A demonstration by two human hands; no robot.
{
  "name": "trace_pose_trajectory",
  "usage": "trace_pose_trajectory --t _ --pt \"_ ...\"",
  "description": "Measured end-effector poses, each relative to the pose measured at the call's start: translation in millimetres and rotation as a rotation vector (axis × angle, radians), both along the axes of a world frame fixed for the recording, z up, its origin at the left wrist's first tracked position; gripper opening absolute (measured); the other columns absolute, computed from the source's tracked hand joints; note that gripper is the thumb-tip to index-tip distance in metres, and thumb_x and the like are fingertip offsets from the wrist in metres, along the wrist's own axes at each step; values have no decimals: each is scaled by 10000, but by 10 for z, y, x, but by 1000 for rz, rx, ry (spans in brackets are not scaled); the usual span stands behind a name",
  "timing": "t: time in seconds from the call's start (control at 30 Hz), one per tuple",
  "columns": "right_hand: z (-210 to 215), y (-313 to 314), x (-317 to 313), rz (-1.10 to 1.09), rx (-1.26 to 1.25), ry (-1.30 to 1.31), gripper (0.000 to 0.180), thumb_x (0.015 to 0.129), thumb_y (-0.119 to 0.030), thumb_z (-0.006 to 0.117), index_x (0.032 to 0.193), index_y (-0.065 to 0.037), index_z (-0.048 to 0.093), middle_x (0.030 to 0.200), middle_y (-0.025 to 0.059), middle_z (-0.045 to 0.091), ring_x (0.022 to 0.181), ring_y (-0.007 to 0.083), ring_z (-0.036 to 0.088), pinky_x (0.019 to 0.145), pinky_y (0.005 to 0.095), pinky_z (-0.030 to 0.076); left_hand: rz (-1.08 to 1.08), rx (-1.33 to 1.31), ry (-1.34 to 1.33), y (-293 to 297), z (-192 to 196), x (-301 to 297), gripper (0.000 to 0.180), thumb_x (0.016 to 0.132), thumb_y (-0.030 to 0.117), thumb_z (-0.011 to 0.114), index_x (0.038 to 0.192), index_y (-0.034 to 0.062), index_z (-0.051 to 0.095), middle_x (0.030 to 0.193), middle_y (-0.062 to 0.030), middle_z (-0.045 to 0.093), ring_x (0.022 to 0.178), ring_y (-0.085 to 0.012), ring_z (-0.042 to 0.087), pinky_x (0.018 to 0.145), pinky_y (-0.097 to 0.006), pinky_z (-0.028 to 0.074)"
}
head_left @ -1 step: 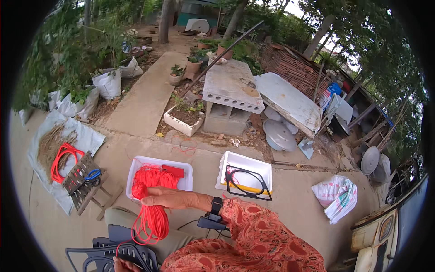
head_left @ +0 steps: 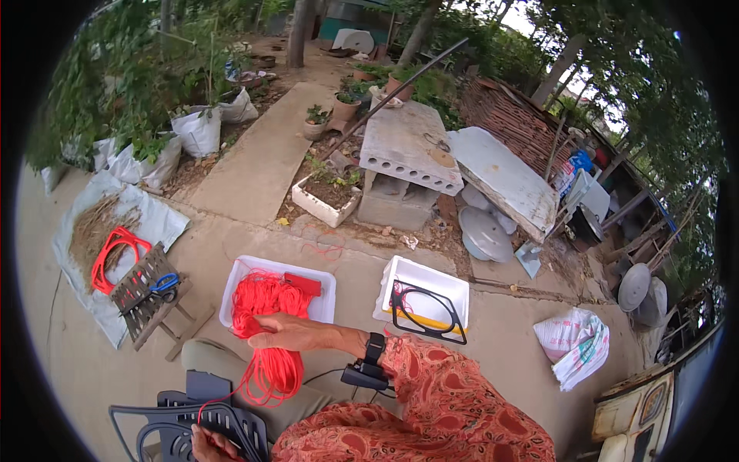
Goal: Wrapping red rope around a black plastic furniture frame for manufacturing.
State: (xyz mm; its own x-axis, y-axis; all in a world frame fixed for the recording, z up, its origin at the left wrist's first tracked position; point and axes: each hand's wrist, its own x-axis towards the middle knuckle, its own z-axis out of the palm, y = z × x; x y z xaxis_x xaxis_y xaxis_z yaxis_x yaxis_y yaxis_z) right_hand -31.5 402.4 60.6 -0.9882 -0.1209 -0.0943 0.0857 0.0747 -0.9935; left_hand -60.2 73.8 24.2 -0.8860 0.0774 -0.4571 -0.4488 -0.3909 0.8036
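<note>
My right hand (head_left: 296, 333) is closed around a looped hank of red cord (head_left: 275, 376), whose loops hang below the fingers over my leg. From it a single strand (head_left: 218, 400) runs down to my left hand (head_left: 212, 445) at the lower edge, where the fingers pinch it. Beside that hand lie dark grey slatted plastic parts (head_left: 250, 431). Just beyond my right hand stands a white basin (head_left: 328, 299) with a heap of red cord (head_left: 262, 295) and a flat red piece (head_left: 302, 284) in it.
A white box (head_left: 379, 296) holds a black frame (head_left: 427, 335) and something yellow. Blue-handled scissors (head_left: 164, 283) rest on a low slatted stool (head_left: 142, 304); a red frame (head_left: 98, 266) lies behind it. At right sits a white woven sack (head_left: 573, 343).
The whole view has shifted slightly right. The hank's upper end has tipped down toward the basin's cord, and its loops hang slightly farther right. Both hands keep their grip.
</note>
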Motion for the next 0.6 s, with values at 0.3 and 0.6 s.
trace_pose_trajectory --t 0.3,0.6 --pt "236 -484 -177 87 319 -108 465 895 -288 569 1203 36 439 1067 165 606 1031 229 605 879 329 465 42 -16 -89 20 165 98 295 951 265 562 747 56 522 510 -51 508 360 -143 460 322 -246 291" --pt "424 -1366 -487 673 523 195 389 827 -209 695 1148 -12 596 1027 148 644 912 280 637 801 358 494 103 -165 2 -286 132 184 326 957 287 553 768 21 552 539 -69 559 389 -134 513 364 -236 376"
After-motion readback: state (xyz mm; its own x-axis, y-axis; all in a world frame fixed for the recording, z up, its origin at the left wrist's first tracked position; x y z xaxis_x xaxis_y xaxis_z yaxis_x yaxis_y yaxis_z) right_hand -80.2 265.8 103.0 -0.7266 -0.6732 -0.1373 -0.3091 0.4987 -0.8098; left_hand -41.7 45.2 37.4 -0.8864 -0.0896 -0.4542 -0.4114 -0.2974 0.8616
